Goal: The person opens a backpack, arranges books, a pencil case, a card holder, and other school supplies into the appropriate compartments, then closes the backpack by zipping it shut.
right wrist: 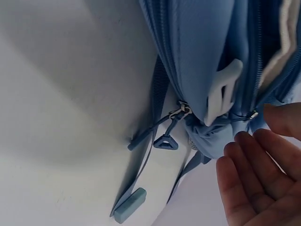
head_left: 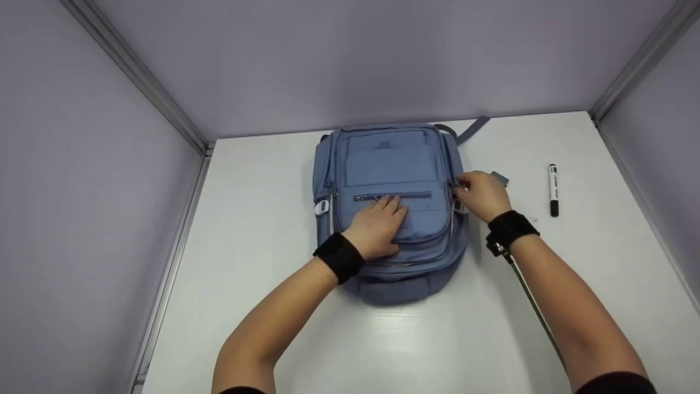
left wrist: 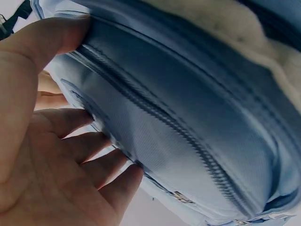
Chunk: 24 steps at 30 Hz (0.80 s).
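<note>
On a flat white surface (head_left: 251,273) between grey-lilac walls (head_left: 383,60) lies a blue fabric backpack (head_left: 389,164), front up. The left hand (head_left: 377,227) rests on it, fingers extended; the right hand (head_left: 484,194) appears to pinch a small metal zipper slider (right wrist: 254,114). Zipper work seems underway, likely calling for a steady pull next.

Using my right wristband (head_left: 512,225) as reference: broad, black, matte, fabric-looking. Small dark module (head_left: 496,247) on its inner edge, one shiny metallic bit. Thin dark-green cable (head_left: 538,312) leaves below the band, toward the elbow. Left wristband (head_left: 339,258): same black, same broad cut, left of reference. Right sleeve (head_left: 618,383) black, curved hem, elbow side of reference. Left sleeve (head_left: 242,390): just a black sliver, far left of reference.
</note>
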### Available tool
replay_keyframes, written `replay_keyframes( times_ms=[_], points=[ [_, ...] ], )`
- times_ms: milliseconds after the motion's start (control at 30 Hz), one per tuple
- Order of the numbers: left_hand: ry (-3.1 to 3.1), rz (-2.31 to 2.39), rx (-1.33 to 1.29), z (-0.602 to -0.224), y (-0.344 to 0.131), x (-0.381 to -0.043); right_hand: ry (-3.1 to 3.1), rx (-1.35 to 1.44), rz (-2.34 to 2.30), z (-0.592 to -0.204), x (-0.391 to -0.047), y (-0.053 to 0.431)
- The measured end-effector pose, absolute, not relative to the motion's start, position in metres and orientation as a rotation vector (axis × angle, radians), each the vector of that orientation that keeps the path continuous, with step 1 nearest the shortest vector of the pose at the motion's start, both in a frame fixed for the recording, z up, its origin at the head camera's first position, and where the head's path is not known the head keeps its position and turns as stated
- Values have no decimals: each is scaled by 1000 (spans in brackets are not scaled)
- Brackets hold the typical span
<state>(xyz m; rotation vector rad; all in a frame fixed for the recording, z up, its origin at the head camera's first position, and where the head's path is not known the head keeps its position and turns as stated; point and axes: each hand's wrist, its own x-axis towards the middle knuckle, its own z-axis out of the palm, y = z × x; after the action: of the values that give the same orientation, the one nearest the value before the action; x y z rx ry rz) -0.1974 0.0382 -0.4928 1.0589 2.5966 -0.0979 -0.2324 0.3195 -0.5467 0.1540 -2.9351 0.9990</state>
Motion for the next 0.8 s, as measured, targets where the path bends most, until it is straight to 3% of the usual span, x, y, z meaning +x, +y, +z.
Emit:
replay_keyframes(
  times_ms=[367, 600, 800],
  points=[
    [2610, -149, 1245, -478, 93, -191, -2949, 127, 953, -554, -246, 316],
    [2591, -334, 1406, -492, 125, -184, -2922, 54, 986, -558, -248, 312],
    [2586, -482, 1375, -503, 133, -180, -2868, 80, 980, -563, -249, 309]
  ],
)
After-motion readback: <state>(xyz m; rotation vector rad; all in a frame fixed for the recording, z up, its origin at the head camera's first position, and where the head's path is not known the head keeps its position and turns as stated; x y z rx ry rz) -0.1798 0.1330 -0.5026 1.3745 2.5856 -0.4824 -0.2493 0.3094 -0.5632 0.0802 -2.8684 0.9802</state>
